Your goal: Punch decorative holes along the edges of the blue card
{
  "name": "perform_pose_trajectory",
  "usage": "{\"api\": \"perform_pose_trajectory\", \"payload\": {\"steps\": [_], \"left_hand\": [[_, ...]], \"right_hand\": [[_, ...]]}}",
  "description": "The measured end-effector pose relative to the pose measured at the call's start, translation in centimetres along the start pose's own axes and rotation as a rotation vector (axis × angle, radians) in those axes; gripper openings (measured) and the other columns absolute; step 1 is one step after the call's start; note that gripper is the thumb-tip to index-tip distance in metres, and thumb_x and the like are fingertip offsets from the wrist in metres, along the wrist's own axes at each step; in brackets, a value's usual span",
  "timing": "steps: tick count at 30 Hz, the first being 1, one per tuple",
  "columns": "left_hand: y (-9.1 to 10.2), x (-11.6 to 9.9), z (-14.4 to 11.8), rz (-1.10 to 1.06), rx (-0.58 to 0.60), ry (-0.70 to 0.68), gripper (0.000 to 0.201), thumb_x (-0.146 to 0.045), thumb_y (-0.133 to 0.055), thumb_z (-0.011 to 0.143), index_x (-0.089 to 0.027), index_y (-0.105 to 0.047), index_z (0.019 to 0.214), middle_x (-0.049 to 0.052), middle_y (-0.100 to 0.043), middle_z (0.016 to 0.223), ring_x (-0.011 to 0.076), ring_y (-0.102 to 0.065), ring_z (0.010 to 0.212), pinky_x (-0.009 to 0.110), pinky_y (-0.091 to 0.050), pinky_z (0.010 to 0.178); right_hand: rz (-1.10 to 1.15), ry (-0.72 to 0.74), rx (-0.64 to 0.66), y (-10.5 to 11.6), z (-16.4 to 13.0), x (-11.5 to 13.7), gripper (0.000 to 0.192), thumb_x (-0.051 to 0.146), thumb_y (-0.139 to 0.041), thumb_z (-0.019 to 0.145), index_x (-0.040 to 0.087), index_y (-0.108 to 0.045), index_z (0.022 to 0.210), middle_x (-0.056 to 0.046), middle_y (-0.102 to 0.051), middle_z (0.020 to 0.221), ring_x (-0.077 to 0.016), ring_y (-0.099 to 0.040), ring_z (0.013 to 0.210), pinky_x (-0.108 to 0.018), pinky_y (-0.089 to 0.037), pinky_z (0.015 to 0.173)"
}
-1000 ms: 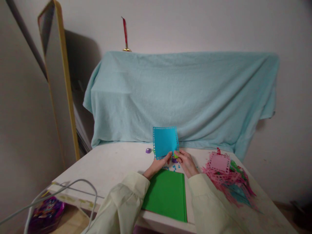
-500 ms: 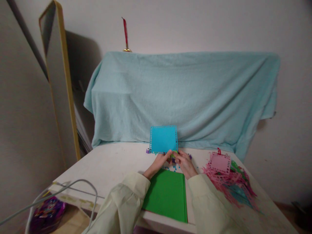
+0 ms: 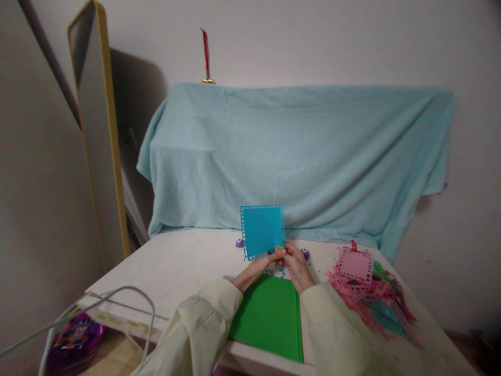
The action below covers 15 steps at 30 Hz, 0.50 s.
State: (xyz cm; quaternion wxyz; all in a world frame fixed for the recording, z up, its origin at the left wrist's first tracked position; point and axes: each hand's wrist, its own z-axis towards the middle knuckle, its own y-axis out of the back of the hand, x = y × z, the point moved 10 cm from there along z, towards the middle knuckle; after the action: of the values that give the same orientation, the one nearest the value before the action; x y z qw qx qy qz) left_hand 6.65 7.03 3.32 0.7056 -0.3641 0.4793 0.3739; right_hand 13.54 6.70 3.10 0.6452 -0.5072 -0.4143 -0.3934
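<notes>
Hands at the far edge of the green sheet (image 3: pixel 268 313): left hand (image 3: pixel 261 263) pinches the lower edge of the upright blue card (image 3: pixel 262 230), right hand (image 3: pixel 294 261) closes on a small punch (image 3: pixel 278 250) there; misalignment could likely spoil the perforated border.

A turquoise paper square (image 3: pixel 262 231) with a white-dotted border, green sheet (image 3: pixel 269 316), pink scraps (image 3: pixel 368 292).
</notes>
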Motion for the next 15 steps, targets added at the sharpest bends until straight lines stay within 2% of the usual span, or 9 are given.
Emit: {"api": "perform_pose_trajectory", "payload": {"steps": [4, 8, 12, 15], "left_hand": [[0.0, -0.4, -0.3, 0.028, -0.012, -0.001, 0.045, -0.057, -0.061, 0.077, -0.013, -0.058, 0.066, 0.003, -0.056, 0.066, 0.0144, -0.050, 0.063, 0.029, -0.040, 0.065], [0.5, -0.9, -0.4, 0.066, -0.084, 0.035, 0.050, -0.065, -0.061, 0.073, -0.014, -0.059, 0.069, 0.005, -0.061, 0.072, 0.0184, -0.056, 0.075, 0.031, -0.044, 0.074], [0.6, 0.1, -0.1, 0.010, -0.090, 0.111, 0.067, -0.078, -0.038, 0.076, -0.015, -0.059, 0.070, 0.008, -0.061, 0.069, 0.0201, -0.060, 0.073, 0.033, -0.047, 0.074], [2.0, 0.5, 0.0, 0.069, -0.200, 0.102, 0.069, -0.078, -0.033, 0.078, -0.015, -0.061, 0.074, 0.007, -0.062, 0.065, 0.0198, -0.061, 0.068, 0.033, -0.049, 0.071]], "right_hand": [[-0.016, -0.019, -0.003, 0.3, 0.4, -0.6, 0.029, 0.039, -0.076, 0.066, 0.017, -0.066, 0.083, 0.000, -0.060, 0.065, -0.0109, -0.046, 0.050, -0.026, -0.041, 0.050], [-0.047, -0.069, 0.042, 0.0, 0.8, -0.9, 0.039, 0.042, -0.078, 0.062, 0.018, -0.066, 0.091, 0.002, -0.056, 0.058, -0.0091, -0.042, 0.046, -0.023, -0.030, 0.045], [-0.071, -0.018, 0.100, -0.7, 0.6, 0.0, 0.040, 0.043, -0.076, 0.066, 0.020, -0.064, 0.096, 0.004, -0.053, 0.058, -0.0090, -0.040, 0.048, -0.023, -0.022, 0.045], [-0.070, 0.006, 0.137, -1.2, 0.3, 0.3, 0.035, 0.041, -0.074, 0.070, 0.020, -0.063, 0.095, 0.003, -0.054, 0.060, -0.0091, -0.041, 0.050, -0.024, -0.024, 0.048]]}}
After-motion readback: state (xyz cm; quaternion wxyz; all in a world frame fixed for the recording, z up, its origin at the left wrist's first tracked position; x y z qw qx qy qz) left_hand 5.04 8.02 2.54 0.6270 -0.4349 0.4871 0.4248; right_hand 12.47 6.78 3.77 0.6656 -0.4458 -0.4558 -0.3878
